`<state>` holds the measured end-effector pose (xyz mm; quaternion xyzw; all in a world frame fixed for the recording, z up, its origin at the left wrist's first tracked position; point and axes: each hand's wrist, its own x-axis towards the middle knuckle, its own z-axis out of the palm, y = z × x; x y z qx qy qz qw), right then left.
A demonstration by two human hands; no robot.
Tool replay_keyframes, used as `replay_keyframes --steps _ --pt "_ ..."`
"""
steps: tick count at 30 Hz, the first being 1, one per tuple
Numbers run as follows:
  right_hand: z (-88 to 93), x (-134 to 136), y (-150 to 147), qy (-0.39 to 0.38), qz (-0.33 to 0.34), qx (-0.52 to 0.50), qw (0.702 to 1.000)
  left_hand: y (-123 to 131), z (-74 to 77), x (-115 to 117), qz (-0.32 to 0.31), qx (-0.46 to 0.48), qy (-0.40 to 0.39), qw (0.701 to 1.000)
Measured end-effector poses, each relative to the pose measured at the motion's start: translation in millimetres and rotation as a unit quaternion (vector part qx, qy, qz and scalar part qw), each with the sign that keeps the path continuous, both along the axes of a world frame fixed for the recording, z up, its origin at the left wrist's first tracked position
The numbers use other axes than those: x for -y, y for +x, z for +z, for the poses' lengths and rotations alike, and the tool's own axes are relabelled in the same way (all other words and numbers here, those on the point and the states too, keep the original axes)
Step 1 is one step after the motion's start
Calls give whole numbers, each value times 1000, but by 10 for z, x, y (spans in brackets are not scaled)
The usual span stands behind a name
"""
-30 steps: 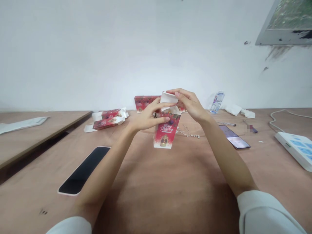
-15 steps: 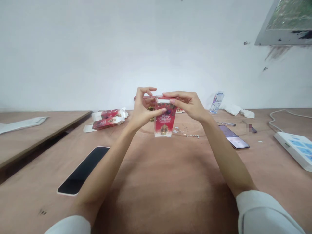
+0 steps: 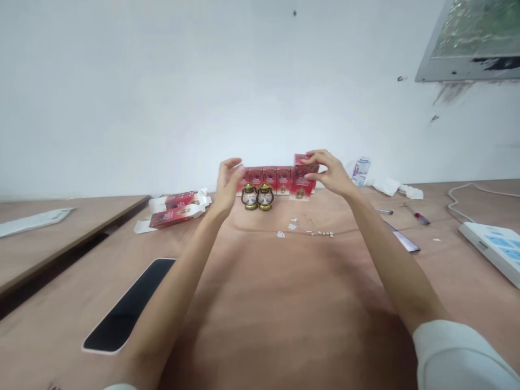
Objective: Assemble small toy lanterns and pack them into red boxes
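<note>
My right hand (image 3: 331, 172) grips a small red Christmas box (image 3: 303, 181) by its top, holding it at the right end of a row of like red boxes (image 3: 268, 179) against the far wall. My left hand (image 3: 227, 181) hovers left of that row with fingers loosely apart, holding nothing. Two small gold lanterns (image 3: 257, 197) stand on the wooden table (image 3: 284, 303) just in front of the row, near my left hand.
Flat unfolded red boxes (image 3: 174, 208) lie at the left. A black phone (image 3: 128, 306) rests near my left forearm, another phone (image 3: 402, 238) by my right arm. Small button cells and wires (image 3: 311, 230), a water bottle (image 3: 359, 172), a screwdriver (image 3: 416, 215) and a white device (image 3: 493, 244) lie about.
The box was closed between both hands, then my right hand carried it away to the far row. My left hand let go and opened. The head tilted, revealing the lanterns.
</note>
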<state>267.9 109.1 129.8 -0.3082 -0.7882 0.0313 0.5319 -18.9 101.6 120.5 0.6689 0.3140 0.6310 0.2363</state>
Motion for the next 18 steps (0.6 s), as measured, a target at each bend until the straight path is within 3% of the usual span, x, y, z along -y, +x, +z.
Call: replay_keyframes --steps 5,8,12,18 --pt "-406 -612 790 -43 -185 -30 981 -355 -283 -614 195 108 -147 964" --pt "-605 -839 991 -75 -240 -70 965 -465 -535 -899 230 112 -199 946" --pt "-776 -1116 1018 -100 -241 -109 959 -565 -768 -1148 243 101 -237 935" --pt "-1058 -1419 903 -175 -200 -171 949 -743 -910 -1489 226 61 -252 939"
